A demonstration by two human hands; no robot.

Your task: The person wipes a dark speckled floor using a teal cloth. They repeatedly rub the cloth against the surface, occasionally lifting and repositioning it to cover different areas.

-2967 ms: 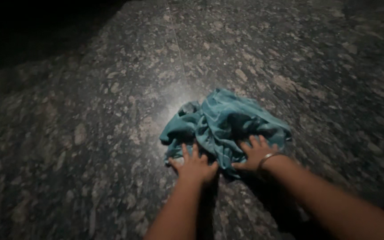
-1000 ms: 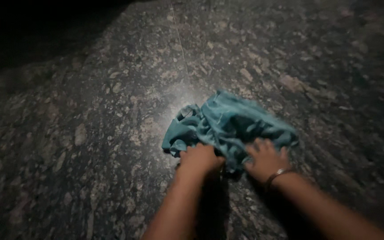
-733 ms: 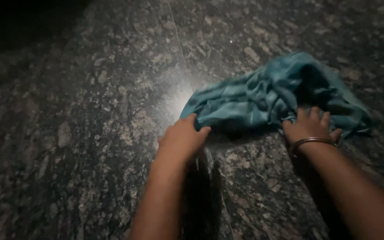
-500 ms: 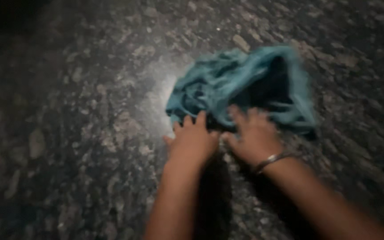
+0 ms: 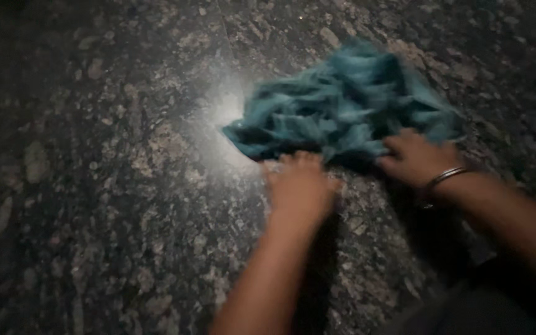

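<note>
Head view, looking down on a dark speckled stone floor [image 5: 94,205], dimly lit, with one bright glare patch [image 5: 224,108] near the middle. Crumpled teal cloth [image 5: 342,105] lying bunched on the floor in the upper right of the frame, its left tip just beside the glare patch, its folds blurred by motion. Left hand [image 5: 299,183] laid palm down at the near edge of the cloth, fingertips [image 5: 296,158] touching or just under the cloth's lower hem; exact grip not discernible through the blur. Right hand [image 5: 414,158] set on the cloth's lower right portion, fingers spread over the fabric, pressed flat rather than visibly pinching; whether any fold was clamped could not be told. Hands kept apart, a strip of cloth edge and bare floor showing between them, the left nearer the cloth's middle and the right nearer its right end. Thin metal bangle [image 5: 445,178] worn on the right wrist, just behind the hand. Both forearms extended from the lower edge of the frame, the left rising from bottom centre, the right entering from the lower right corner. Thin seam line [image 5: 221,18] in the stone seen running up from the glare patch toward the top edge. Dark shadow cast on the floor between the two forearms.
</note>
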